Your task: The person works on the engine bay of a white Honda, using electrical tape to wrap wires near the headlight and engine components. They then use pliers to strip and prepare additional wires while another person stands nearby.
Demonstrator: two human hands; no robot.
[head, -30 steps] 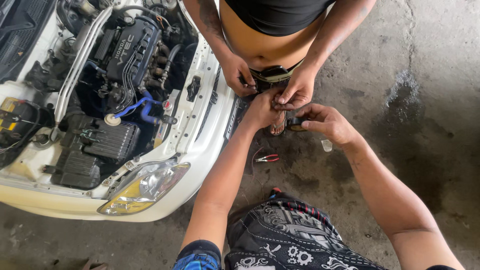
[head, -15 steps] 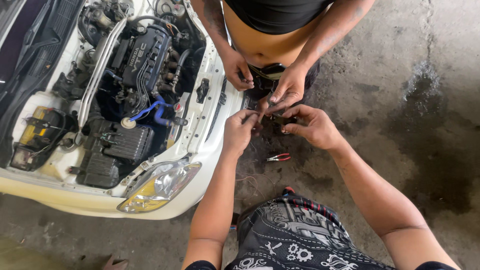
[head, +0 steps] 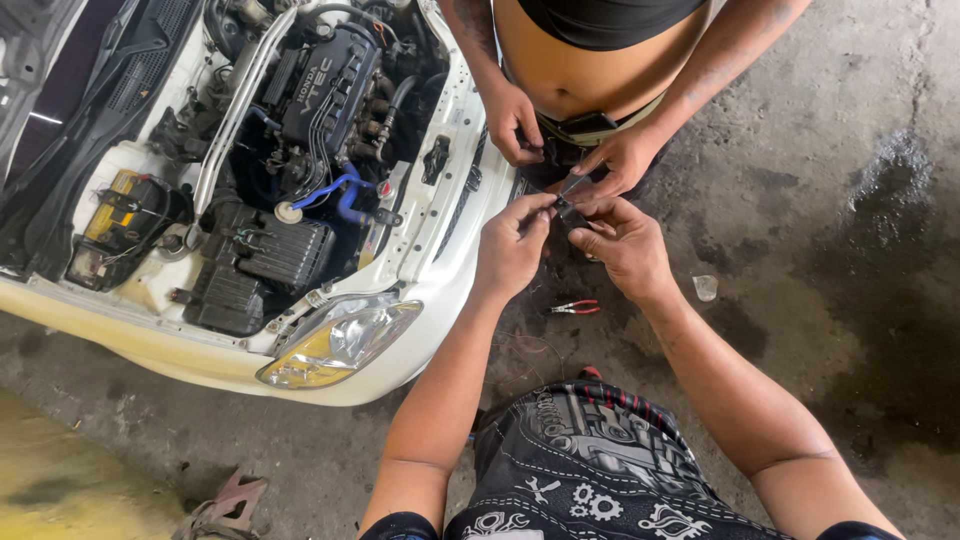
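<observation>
Small dark part (head: 566, 208) pinched between left hand (head: 510, 250) and right hand (head: 622, 245), both clenched on it at fingertips, long axis roughly left to right across the two grips, neither hand clearly nearer. Directly beyond the grip, co-worker's hand (head: 622, 160) touching the same part; second co-worker's hand (head: 512, 125) farther left. Count: one part, four hands, one red-handled pliers (head: 574, 308) below the grip on the concrete floor (head: 820, 250).

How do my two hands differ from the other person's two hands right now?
Your left hand and right hand reach up from below, fingertips pinched on a small dark part. The other person's hands come from above: one touches the same part, the other rests at their waistband. All are bare.
</observation>
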